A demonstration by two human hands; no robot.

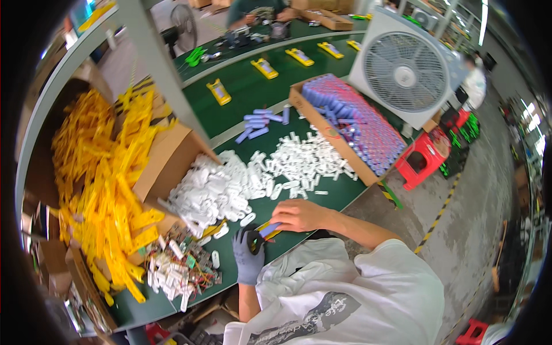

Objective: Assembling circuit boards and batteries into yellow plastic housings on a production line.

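At the near edge of the green bench, my gloved left hand is closed around a yellow plastic casing. Lying along that casing is a blue cylindrical battery cell. My bare right hand has its fingers bent over the cell's right end, pressed together on it. The fingertips of both hands are partly hidden. Close to the left hand lie a few white oval plastic pieces. To its left sits a heap of small circuit boards with wires and white parts.
Yellow casings spill from a carton at left. White oval pieces and small white parts are heaped mid-bench, near loose blue cells. A carton of cells and a fan stand right. Beyond, yellow units line a green belt.
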